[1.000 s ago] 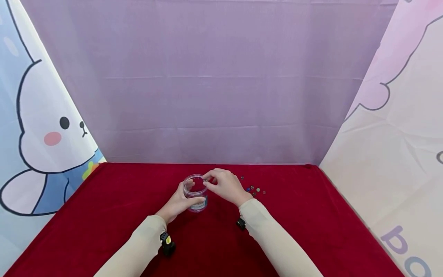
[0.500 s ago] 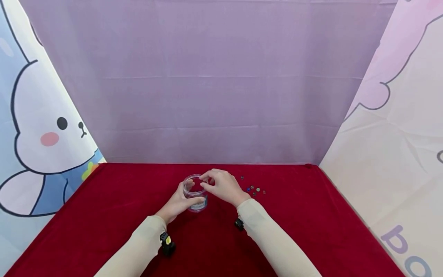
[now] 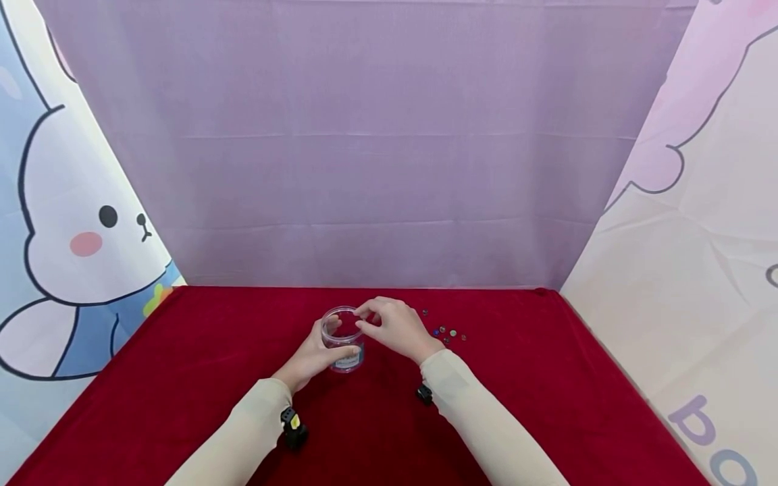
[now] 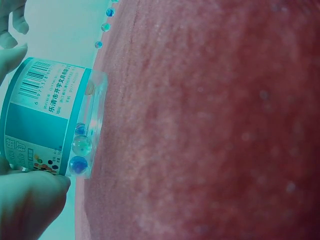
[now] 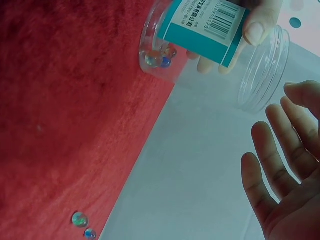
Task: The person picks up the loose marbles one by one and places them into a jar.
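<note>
A clear plastic jar (image 3: pixel 348 361) with a teal and white label is in the grip of my left hand (image 3: pixel 316 354), thumb across its front and fingers round the far side. It stands lidless, its mouth tipped slightly. Several glass marbles (image 4: pixel 81 145) lie at the jar's bottom, blue and greenish ones among them. My right hand (image 3: pixel 395 327) hovers at the jar's right rim, thumb and forefinger apart over the mouth. In the right wrist view its fingers (image 5: pixel 272 160) are loosely extended beside the threaded rim, and nothing shows between them.
Several loose marbles (image 3: pixel 452 333) are scattered on the red cloth (image 3: pixel 516 391), right of my right hand. A lilac curtain (image 3: pixel 389 169) hangs behind the table. Printed cartoon panels (image 3: pixel 699 270) flank it on both sides.
One second ago a small marble showed at my right fingertips over the jar mouth; it is gone from them now. My right hand shifted slightly left, then back. My left hand and jar stayed put.
</note>
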`<state>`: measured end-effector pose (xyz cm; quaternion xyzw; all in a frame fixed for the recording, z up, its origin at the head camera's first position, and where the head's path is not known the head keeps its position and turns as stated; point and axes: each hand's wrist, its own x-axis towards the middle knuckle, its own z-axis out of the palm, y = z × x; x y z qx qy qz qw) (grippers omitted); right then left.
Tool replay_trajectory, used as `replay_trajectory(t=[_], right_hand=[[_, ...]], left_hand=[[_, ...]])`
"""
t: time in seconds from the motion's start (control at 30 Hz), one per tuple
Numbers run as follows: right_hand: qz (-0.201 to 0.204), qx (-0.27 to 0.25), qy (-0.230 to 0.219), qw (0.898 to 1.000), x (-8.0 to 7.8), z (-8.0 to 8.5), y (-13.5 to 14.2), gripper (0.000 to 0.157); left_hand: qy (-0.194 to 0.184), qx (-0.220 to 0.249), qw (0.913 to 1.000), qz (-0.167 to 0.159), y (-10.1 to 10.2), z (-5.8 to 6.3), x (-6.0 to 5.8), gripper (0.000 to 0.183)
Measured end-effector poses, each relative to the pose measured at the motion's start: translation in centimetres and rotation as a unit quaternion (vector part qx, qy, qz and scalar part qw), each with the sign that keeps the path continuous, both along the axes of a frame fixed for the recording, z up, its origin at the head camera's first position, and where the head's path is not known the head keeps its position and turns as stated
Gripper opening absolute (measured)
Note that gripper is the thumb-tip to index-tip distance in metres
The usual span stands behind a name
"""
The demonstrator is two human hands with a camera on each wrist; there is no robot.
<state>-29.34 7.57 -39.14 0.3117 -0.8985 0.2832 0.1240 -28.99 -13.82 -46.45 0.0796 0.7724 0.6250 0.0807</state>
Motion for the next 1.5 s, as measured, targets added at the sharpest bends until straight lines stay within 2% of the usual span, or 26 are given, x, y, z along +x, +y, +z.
replay_trajectory(t=[0.57, 1.0, 1.5], right_hand=[[-0.032, 0.014, 0.008, 0.999, -0.1, -0.4, 2.0, 0.023], [-0.056, 0.018, -0.024, 0.998, -0.1, -1.0, 4.6, 0.022], [-0.069, 0.016, -0.026, 0.997, -0.3, -2.0, 7.4, 0.015]], left_hand=[[0.004, 0.012, 0.9999, -0.001, -0.3, -0.2, -0.1, 0.098], [0.007, 0.011, 0.9999, -0.003, -0.3, 0.1, 0.2, 0.097], [0.005, 0.007, 1.0, -0.004, -0.1, 0.1, 0.2, 0.102]])
